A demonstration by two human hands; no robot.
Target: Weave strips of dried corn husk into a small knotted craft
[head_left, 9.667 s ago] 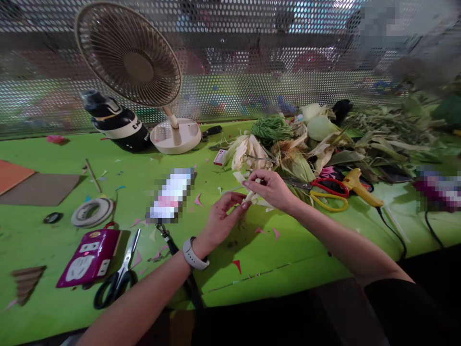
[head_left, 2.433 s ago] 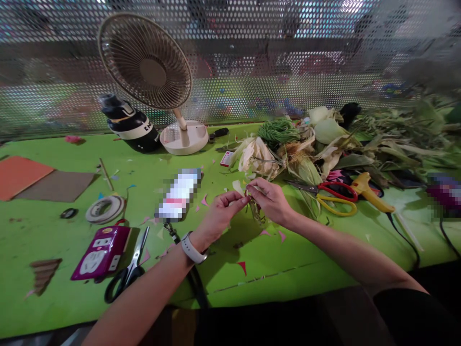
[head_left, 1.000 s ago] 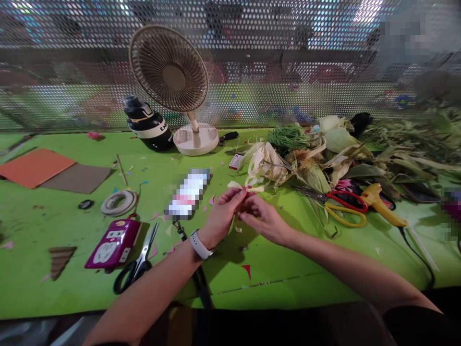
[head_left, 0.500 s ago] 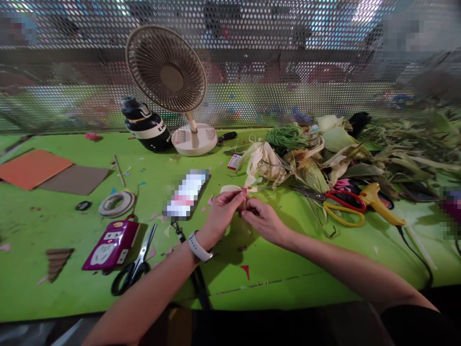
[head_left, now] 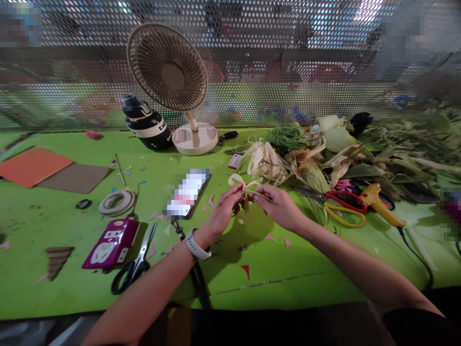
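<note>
Between my two hands is a pale corn husk bow (head_left: 236, 179), with loops standing up and thin strips hanging from its middle. My left hand (head_left: 226, 207), a white watch band on its wrist, pinches the bow from the left side. From the right, my right hand (head_left: 280, 206) grips a strip of it between thumb and fingers. Fingertips partly cover the knot. Just behind lies a bunch of dried corn husks (head_left: 266, 161), with green string (head_left: 287, 138) beyond it.
Red-and-yellow-handled scissors (head_left: 344, 209) and a yellow glue gun (head_left: 382, 204) lie to the right. On the left are a phone (head_left: 188, 193), black-handled scissors (head_left: 139, 264), a purple power strip (head_left: 111, 244) and a tape roll (head_left: 117, 202). A fan (head_left: 194, 139) and bottle (head_left: 149, 127) stand behind.
My hands have moved apart, the right one shifting rightward. The husk's loops and strips now show as a bow between them. Small pink scraps have come into view beneath my right hand.
</note>
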